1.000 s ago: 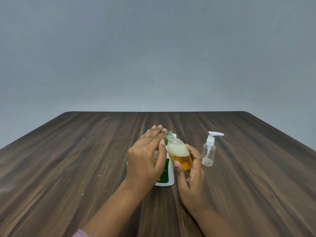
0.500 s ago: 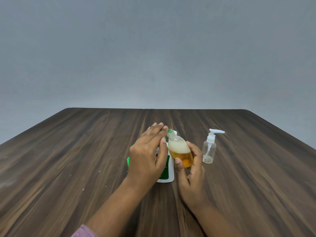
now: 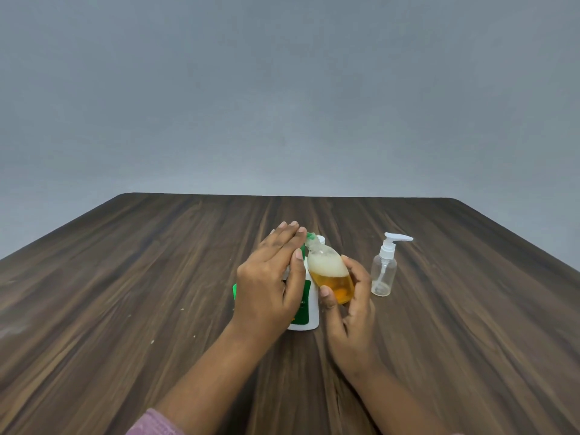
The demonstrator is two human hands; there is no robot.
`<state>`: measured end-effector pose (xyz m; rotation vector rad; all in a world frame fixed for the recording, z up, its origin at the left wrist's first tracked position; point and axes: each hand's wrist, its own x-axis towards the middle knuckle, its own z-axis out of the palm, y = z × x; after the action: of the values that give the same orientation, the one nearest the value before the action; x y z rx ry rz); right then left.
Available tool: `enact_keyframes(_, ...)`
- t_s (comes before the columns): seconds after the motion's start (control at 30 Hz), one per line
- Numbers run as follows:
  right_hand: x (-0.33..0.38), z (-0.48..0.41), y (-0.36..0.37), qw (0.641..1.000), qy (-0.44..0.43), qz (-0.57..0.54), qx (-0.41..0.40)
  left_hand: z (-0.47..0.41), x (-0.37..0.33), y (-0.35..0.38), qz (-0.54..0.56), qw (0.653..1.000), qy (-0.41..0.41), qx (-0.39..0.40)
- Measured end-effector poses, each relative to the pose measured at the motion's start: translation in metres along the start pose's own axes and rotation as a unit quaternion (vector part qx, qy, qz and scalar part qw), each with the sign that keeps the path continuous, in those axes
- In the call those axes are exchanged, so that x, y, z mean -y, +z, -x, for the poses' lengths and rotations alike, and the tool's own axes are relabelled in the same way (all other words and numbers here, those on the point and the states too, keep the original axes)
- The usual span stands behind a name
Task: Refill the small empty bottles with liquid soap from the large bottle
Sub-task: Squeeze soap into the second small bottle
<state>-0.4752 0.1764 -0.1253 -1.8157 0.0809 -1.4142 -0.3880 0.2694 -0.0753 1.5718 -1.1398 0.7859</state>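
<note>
The large white soap bottle (image 3: 309,309) with a green label stands at the table's middle. My left hand (image 3: 270,284) lies over its pump top, fingers stretched flat and thumb down its side. My right hand (image 3: 351,309) holds a small clear bottle (image 3: 329,274), tilted with its neck against the green spout (image 3: 310,236). That small bottle has amber soap at the bottom and white foam above. Just to the right an empty clear bottle with a white pump (image 3: 383,274) stands upright, a small gap from my right hand.
Everything sits on a dark wood-grain table (image 3: 125,293) in front of a plain grey wall. A bit of bright green (image 3: 234,291) shows left of my left hand; I cannot tell what it belongs to.
Both hands and the bottles keep the same places relative to each other. Only the view has shifted slightly, so the table sits a little higher in the frame.
</note>
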Motion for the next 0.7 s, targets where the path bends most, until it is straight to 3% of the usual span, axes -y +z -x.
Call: enact_keyframes(0.7,0.000,0.000,0.002,1.000,-0.001,-0.013,-0.001,-0.009,-0.006,-0.004,-0.014,1.000,-0.002,0.008)
